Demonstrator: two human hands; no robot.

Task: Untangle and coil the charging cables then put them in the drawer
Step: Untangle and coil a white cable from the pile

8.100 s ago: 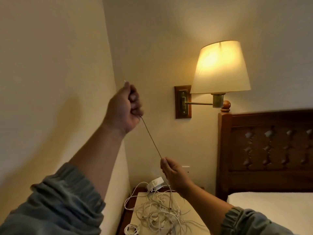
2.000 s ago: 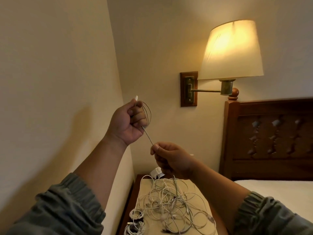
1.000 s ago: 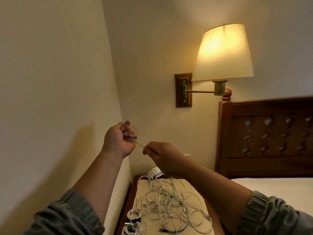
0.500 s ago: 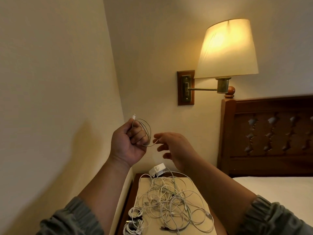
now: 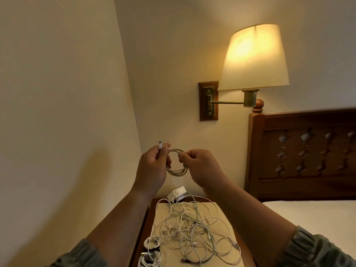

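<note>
That long strand I was feeding is all wound up now. The coiled cable (image 5: pixel 176 170) sits mid-frame. My left hand (image 5: pixel 152 166) grips one side and my right hand (image 5: pixel 200 166) pinches the other. It's probably drawer-ready, but the tangle (image 5: pixel 192 228) at the bottom of the frame still needs sorting.

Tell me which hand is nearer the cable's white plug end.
Left. The left hand grips the cable just below the plug; the right hand pinches the cable's opposite side, away from it.
</note>
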